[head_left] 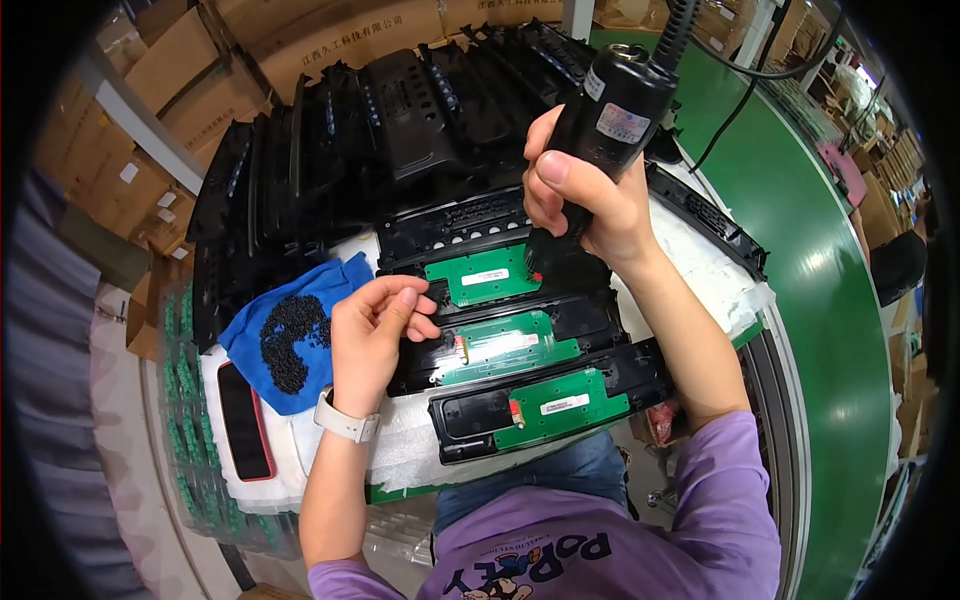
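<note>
My right hand [590,195] is wrapped round a black electric screwdriver [625,95], its tip pointing down at the farthest of three black plastic panels. A green circuit board [485,276] lies in that panel, with a white label and a red connector. Near its left end is my left hand [385,320], thumb drawn in against curled fingers; anything between them is too small to make out. Closer to me lie a second board [490,347] and a third board [565,405], each in its own black panel. To the left, small black screws [290,345] are heaped on a blue cloth [245,325].
Many black plastic housings [400,110] stand packed at the back of the table. A red-edged phone [247,425] lies at the left, beside trays of green boards [185,430]. Cardboard boxes [330,40] rise behind. The screwdriver's coiled cable [680,30] hangs from above.
</note>
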Demonstrator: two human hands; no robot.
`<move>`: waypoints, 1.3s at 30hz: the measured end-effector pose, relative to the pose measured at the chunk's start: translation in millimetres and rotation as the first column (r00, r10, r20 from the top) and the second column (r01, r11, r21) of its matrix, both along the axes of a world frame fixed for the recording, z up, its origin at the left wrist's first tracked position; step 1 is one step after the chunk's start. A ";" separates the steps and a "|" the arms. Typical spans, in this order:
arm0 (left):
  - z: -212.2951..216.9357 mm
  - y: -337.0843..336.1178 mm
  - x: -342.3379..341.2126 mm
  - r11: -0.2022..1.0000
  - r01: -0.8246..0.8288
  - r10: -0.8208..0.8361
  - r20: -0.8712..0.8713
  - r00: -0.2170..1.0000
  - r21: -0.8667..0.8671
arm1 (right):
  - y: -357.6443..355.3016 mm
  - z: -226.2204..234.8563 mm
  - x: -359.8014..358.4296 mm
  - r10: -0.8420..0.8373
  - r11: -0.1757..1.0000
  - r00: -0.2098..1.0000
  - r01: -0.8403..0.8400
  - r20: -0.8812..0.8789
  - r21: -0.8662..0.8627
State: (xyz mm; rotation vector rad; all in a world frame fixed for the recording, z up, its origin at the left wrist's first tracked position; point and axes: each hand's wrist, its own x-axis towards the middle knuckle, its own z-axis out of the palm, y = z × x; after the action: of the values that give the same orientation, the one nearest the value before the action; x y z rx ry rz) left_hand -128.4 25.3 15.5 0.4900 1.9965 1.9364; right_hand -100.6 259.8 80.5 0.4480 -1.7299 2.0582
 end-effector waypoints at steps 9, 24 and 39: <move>0.1 1.9 -7.2 0.995 -0.103 0.103 -0.087 0.991 0.012 | -2.3 1.2 -0.3 0.005 0.999 1.000 -0.006 0.031 0.032; -8.0 4.0 -8.7 0.994 -0.107 0.108 -0.023 0.994 0.031 | -10.2 0.7 -4.3 0.076 0.992 0.997 -0.078 0.025 0.097; 13.9 19.9 28.0 0.977 0.125 -0.142 0.094 0.985 0.175 | 11.8 4.6 6.8 0.371 0.735 0.859 -0.504 -0.353 -0.454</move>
State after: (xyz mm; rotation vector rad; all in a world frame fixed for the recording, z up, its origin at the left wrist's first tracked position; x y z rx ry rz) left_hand -100.4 45.2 29.4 0.5366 1.6991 2.0123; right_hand -93.8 271.7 85.0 0.9483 -0.8876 2.5609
